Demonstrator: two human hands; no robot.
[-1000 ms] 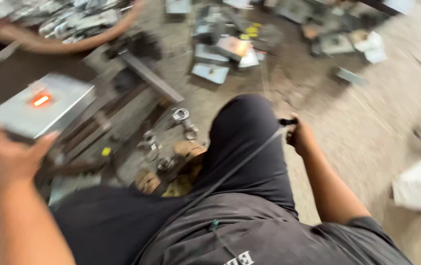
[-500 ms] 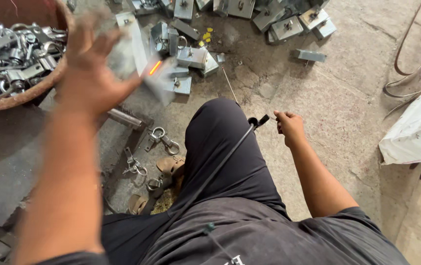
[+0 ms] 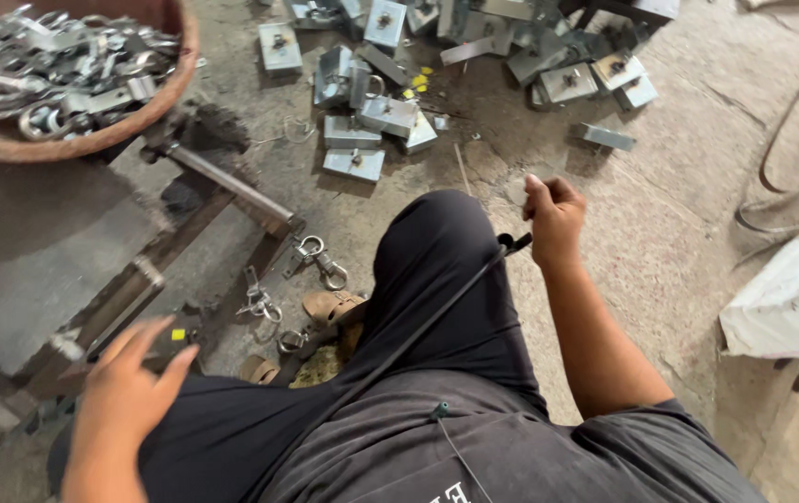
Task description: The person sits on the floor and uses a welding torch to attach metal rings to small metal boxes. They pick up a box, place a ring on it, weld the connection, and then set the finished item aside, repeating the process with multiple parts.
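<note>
My left hand (image 3: 129, 396) hangs low at the bottom left, fingers apart and holding nothing, just above my black-trousered thigh and beside a dark metal stand (image 3: 36, 251). By my raised knee, my right hand (image 3: 553, 219) is curled shut on the end of a thin black cable (image 3: 418, 335) that runs down to my chest. Several folded grey metal plates (image 3: 358, 116) lie scattered on the concrete floor beyond the knee. A round brown basket (image 3: 176, 88) at the top left is heaped with shiny metal clips.
Loose metal shackles (image 3: 318, 259) lie on the floor between the stand and my leg, near my sandalled foot (image 3: 332, 305). A steel bar (image 3: 232, 186) sticks out from the stand. A white sack (image 3: 791, 298) and looping wires (image 3: 791, 158) sit at the right.
A second ago my left hand held a grey metal plate; it swung up toward the floor pile and is now back down, empty. The right hand stayed on the cable.
</note>
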